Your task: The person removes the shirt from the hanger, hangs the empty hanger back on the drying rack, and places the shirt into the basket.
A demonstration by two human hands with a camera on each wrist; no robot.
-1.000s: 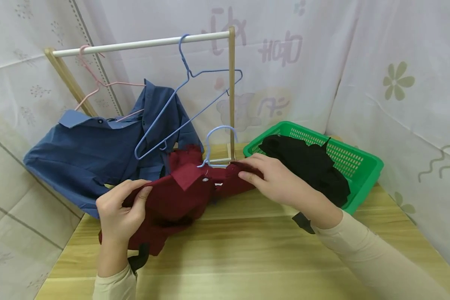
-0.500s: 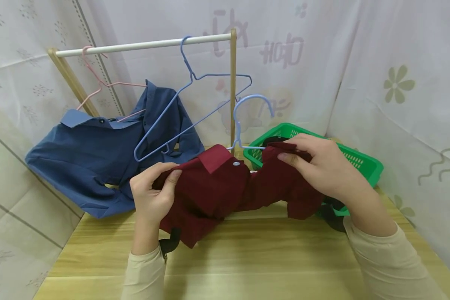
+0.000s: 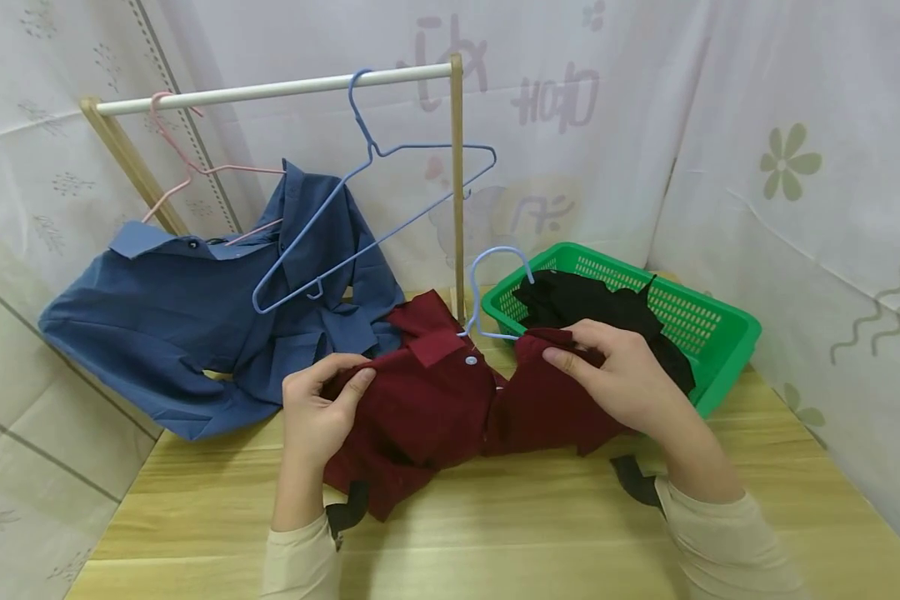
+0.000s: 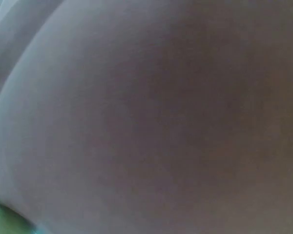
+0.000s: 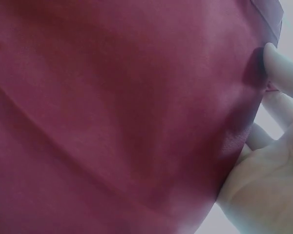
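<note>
- A maroon collared shirt (image 3: 442,408) spans the space between a person's two hands over a wood-grain table (image 3: 495,542); whether its lower edge touches the tabletop cannot be told.
- The left hand (image 3: 317,410) pinches the shirt's shoulder between thumb and fingers, a narrow grip (the left wrist view is mostly a blur).
- The right hand (image 3: 621,375) pinches the opposite shoulder; the right wrist view shows the thumb at the fabric's edge.
- Between the hands, the hook of a light-blue hanger (image 3: 474,287) rises from the shirt's collar, beside a pale button (image 3: 471,361).
- Behind, a denim-blue shirt (image 3: 172,312) hangs on a pink hanger (image 3: 192,169), and a second blue hanger (image 3: 372,150) hooks over the white rail (image 3: 270,88) of a wooden-post rack.
- At right, a green plastic basket (image 3: 737,337) holds a black garment (image 3: 603,304).
</note>
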